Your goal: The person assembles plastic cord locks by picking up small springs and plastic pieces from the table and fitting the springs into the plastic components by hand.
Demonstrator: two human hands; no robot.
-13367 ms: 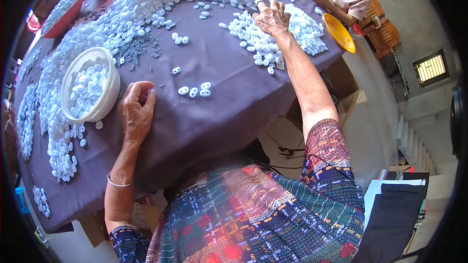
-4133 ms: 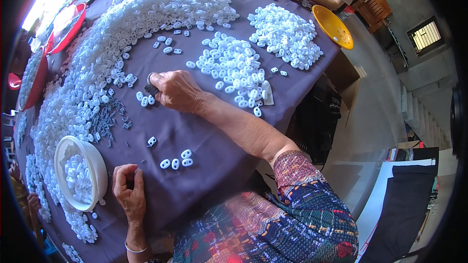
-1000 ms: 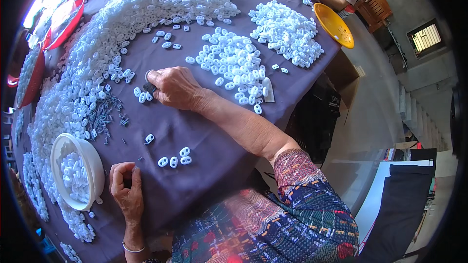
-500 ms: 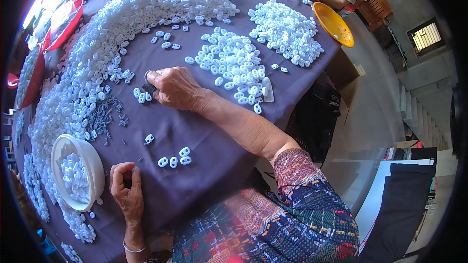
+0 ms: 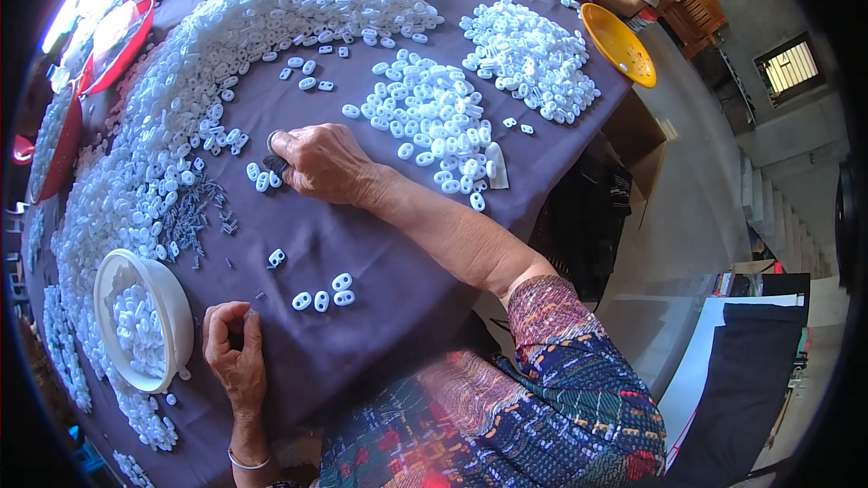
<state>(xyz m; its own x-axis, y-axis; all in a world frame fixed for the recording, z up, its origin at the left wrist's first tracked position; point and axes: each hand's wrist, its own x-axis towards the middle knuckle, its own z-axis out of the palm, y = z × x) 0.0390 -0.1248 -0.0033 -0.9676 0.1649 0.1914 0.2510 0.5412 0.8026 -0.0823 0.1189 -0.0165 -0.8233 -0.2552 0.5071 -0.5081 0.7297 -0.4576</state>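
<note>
1. The right hand (image 5: pixel 324 163) lies knuckles-up on the purple cloth (image 5: pixel 380 253), fingers curled over a small dark piece (image 5: pixel 274 161) at its 9 o'clock tip; how firmly it pinches that piece cannot be told from here.
2. Three white pieces (image 5: pixel 262 177) touch the fingertips at 8 o'clock.
3. The left hand (image 5: pixel 233 354) rests near the table's front edge, fingers bent in loosely, seemingly holding nothing.
4. A white bowl (image 5: pixel 172 303) of pieces sits just beside it at 10 o'clock.
5. Between the hands lie a row of three pieces (image 5: pixel 323 296) and a single one (image 5: pixel 276 258).
6. A long heap (image 5: pixel 226 63) crowds 9 through 12 o'clock; small grey pins (image 5: pixel 194 217) lie along its edge.
7. A smaller pile (image 5: pixel 434 122) sits at 2 o'clock of the right hand, another (image 5: pixel 533 59) beyond it by a yellow dish (image 5: pixel 619 45).
8. Bare cloth lies open under the right forearm toward the front edge.
</note>
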